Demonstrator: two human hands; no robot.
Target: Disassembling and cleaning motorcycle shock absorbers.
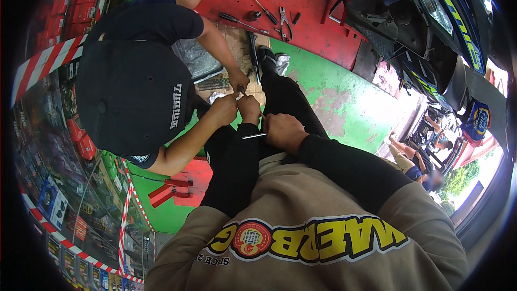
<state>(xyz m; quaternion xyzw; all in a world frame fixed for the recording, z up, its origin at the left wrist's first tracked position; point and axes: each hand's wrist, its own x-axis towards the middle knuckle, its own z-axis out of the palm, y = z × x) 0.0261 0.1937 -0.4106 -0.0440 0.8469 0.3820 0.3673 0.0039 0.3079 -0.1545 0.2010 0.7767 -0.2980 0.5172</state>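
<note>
A motorcycle repair workshop is showing here. A blue motorcycle (431, 16) is standing on the red and green painted floor (328, 91); just left of it, pliers (284, 21) and screwdrivers (242, 21) are lying on the red patch. Far left of the motorcycle, shelves of packaged parts (59, 145) are lining the wall.

Pliers (284, 21) and screwdrivers (240, 21) lie loose on red floor (318, 16). Blue motorcycle (447, 16) at upper right. Red-white striped tape (46, 62) edges the shelves, left.
</note>
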